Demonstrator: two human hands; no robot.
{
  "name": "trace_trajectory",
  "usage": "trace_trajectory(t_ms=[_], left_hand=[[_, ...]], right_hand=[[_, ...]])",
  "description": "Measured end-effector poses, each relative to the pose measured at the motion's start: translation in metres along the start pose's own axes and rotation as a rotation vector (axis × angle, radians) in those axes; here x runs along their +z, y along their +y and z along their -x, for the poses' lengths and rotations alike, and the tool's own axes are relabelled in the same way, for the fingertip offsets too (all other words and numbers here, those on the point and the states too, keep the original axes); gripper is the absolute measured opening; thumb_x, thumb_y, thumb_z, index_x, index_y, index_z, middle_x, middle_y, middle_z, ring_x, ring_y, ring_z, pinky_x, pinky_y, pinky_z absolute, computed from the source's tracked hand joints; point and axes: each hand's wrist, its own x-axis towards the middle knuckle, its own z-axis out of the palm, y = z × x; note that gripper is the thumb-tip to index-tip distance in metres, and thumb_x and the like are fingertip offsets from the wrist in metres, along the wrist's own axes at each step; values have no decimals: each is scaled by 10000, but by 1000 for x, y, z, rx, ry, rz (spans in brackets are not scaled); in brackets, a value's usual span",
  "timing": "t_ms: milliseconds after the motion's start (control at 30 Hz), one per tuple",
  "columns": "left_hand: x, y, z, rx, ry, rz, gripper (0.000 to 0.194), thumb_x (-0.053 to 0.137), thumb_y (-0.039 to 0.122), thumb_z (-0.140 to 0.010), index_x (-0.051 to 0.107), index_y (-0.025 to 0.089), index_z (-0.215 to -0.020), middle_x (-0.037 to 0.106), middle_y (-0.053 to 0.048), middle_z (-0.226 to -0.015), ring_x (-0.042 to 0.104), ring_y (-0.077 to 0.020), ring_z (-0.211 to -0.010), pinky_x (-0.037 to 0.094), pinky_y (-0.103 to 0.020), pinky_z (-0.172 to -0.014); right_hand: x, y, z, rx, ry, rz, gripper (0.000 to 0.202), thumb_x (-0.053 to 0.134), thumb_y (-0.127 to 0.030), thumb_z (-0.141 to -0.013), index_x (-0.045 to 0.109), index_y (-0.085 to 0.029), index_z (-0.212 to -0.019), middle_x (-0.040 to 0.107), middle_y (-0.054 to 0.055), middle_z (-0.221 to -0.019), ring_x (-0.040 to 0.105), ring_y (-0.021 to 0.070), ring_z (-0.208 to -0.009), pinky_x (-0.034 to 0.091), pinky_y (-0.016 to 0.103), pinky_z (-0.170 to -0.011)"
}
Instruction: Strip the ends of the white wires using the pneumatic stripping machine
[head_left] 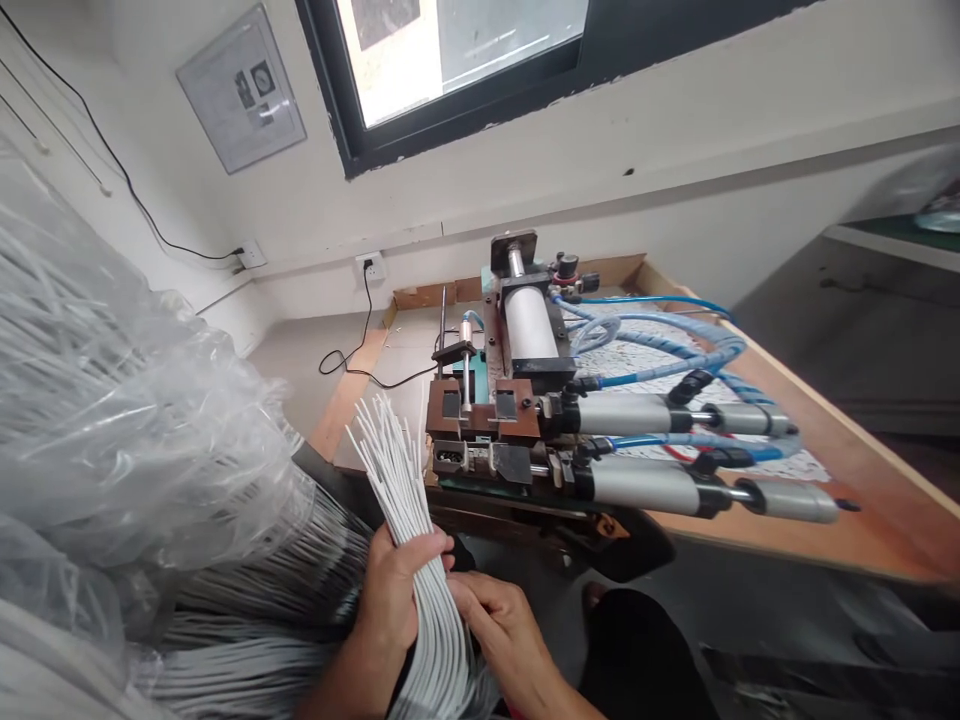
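My left hand (394, 595) is closed around a bundle of white cables (401, 470) whose cut ends fan upward toward a pneumatic machine (517, 410). From the right, the fingers of my right hand (499, 625) rest on the same bundle just below the left hand. The cable ends stand a little left of the machine's front jaws (480, 455), apart from them. The lower part of the bundle runs down out of view between my hands.
A large heap of white cables in clear plastic wrap (127, 450) fills the left side. The machine sits on a wooden table (847, 480) with blue air hoses (675, 340) and two steel cylinders (675, 480). Behind is a wall with a socket (371, 267) and a window.
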Motion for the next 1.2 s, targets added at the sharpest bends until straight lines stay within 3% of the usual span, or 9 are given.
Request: trace_trajectory(t_ms=[100,233,367,533,767,1200], left_hand=[[-3,-4,6,-2,-2,-28,125,678,109,-520,633,113,-637,657,-28,-551,598,-145,-505,468,-256,-519],[2,-1,7,58,-26,-3,129,665,84,-515,638,125,-634,661,-22,-554,594,-149,-527,461,-264,-544],[8,4,7,90,-55,-18,88,654,92,-528,640,118,-611,663,-32,-539,584,-147,-514,462,-268,-540],[12,10,4,142,-33,-55,98,669,109,-527,641,115,-621,656,-25,-537,589,-142,-496,471,-261,-525],[24,28,-2,220,29,-36,149,694,139,-500,644,120,-639,664,-24,-540,627,-176,-518,511,-295,-537],[29,35,-8,273,33,-84,112,687,154,-509,624,123,-597,657,-25,-480,576,-138,-421,460,-242,-448]], right_hand=[[0,-3,-2,69,64,-143,248,549,-370,-736,708,-181,-720,648,48,-685,541,214,-683,399,281,-634],[-5,-17,-10,88,141,-187,164,645,-331,-649,699,-181,-609,601,29,-609,499,183,-620,374,263,-598],[-8,-25,-15,103,150,-258,205,649,-336,-645,619,-156,-551,494,-14,-540,407,126,-552,324,238,-545],[-10,-27,-17,141,165,-401,255,609,-394,-678,562,-153,-612,398,-50,-491,305,88,-479,249,215,-466],[-17,-37,-33,118,324,-560,264,583,-404,-709,527,-162,-620,422,-40,-528,335,87,-474,272,214,-468],[-19,-49,-47,265,314,-756,288,675,-373,-607,512,-148,-530,409,-55,-467,293,63,-429,240,197,-431]])
